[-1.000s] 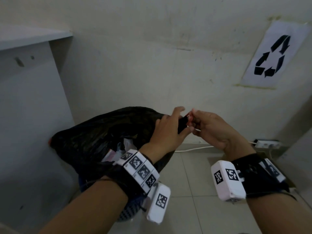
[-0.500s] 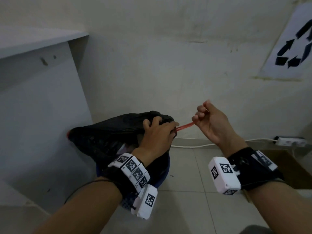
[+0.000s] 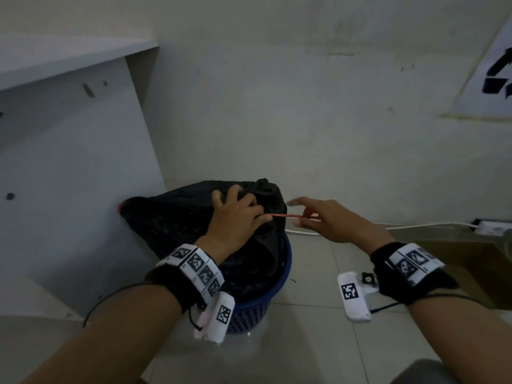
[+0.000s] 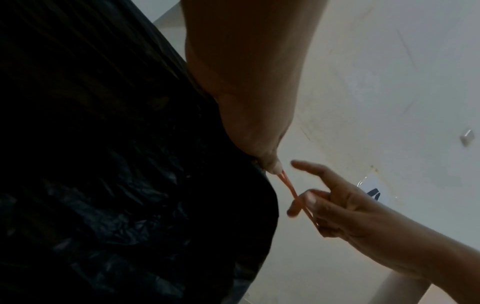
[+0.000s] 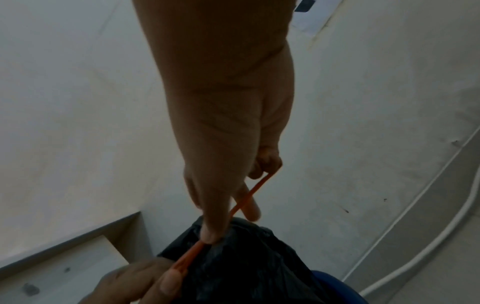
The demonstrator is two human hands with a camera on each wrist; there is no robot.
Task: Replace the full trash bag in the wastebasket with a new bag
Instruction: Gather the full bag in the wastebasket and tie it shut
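A full black trash bag (image 3: 180,217) sits in a blue mesh wastebasket (image 3: 277,289) on the floor. My left hand (image 3: 238,214) grips the gathered top of the bag and pinches one end of a thin red rubber band (image 3: 285,215). The band runs taut to my right hand (image 3: 318,217), just right of the bag. In the right wrist view a curled finger hooks the band (image 5: 249,195) while the index finger points out straight. The left wrist view shows the band (image 4: 291,189) stretched from my left thumb to the right hand (image 4: 337,207) beside the bag (image 4: 116,164).
A white cabinet (image 3: 69,162) stands against the bag's left side. The wall is close behind, with a recycling sign (image 3: 493,79) at upper right. A white cable (image 3: 415,225) runs to a power strip (image 3: 490,227). A cardboard box (image 3: 457,259) lies right.
My right hand has drawn the red band out to the right from the left hand, then dropped lower and straightened its index finger. The left hand keeps its grip on the bag top.
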